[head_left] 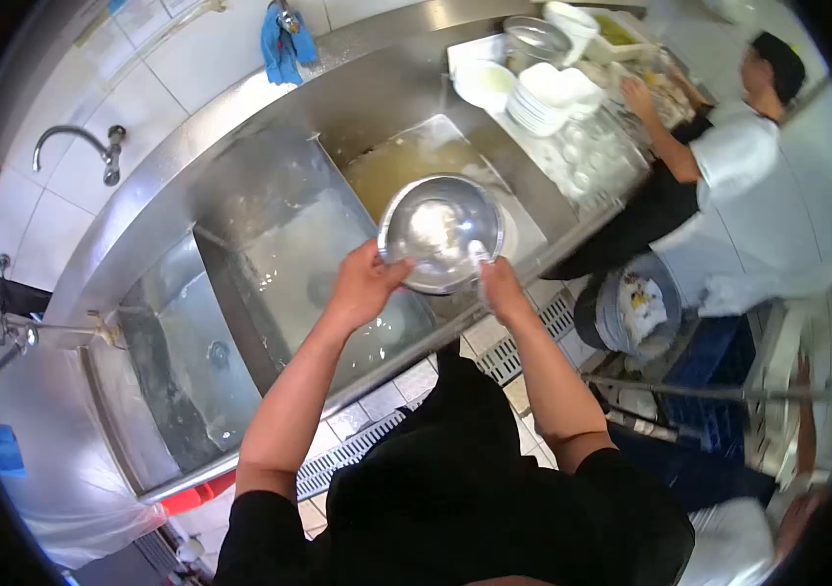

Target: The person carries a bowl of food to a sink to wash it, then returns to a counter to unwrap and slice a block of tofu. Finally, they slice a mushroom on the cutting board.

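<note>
A shiny round metal bowl (426,210) is tilted towards me above the sinks, its inside facing up. My left hand (365,283) grips its near left rim, thumb over the edge. At the near right rim my right hand (502,289) is closed on the bowl, with something small and white (477,252) at its fingers; I cannot tell whether that is foam or a scrubber. Beneath the bowl lies the sink basin with cloudy yellowish water (406,164). The middle basin (284,234) holds greyish water, left of the bowl.
A third basin (186,313) with water is at the left. Stacked white bowls (538,98) and glasses (587,156) crowd the right counter, where a person (743,146) handles dishes. A waste bucket (640,303) stands on the floor. A faucet (84,142) juts from the wall.
</note>
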`<state>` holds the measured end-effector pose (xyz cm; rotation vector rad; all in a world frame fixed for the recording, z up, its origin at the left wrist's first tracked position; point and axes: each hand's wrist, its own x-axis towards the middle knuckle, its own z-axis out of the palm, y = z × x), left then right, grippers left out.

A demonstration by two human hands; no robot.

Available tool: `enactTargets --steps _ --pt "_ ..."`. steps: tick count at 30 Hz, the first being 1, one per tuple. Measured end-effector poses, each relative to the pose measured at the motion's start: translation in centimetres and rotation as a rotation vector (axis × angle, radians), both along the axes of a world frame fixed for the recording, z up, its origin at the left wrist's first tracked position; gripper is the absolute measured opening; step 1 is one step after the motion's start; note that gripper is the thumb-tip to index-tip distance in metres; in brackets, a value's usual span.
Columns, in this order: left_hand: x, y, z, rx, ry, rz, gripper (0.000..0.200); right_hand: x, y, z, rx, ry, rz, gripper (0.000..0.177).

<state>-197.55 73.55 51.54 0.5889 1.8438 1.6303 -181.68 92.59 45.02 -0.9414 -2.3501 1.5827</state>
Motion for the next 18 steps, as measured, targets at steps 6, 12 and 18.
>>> enactTargets --steps 6,12,18 --pt "-27.0 10.8 0.0 0.146 0.242 0.196 0.018 -8.9 13.6 -8.8 -0.475 0.141 -0.19 0.047" --pt "-46.1 16.8 1.5 0.182 0.261 0.56 0.051 -14.7 16.8 -16.6 -0.488 -0.078 -0.252 0.056" --pt "-29.8 14.4 -3.7 0.225 0.31 0.551 0.041 -17.5 16.8 -23.1 -0.639 -0.217 -0.207 0.051"
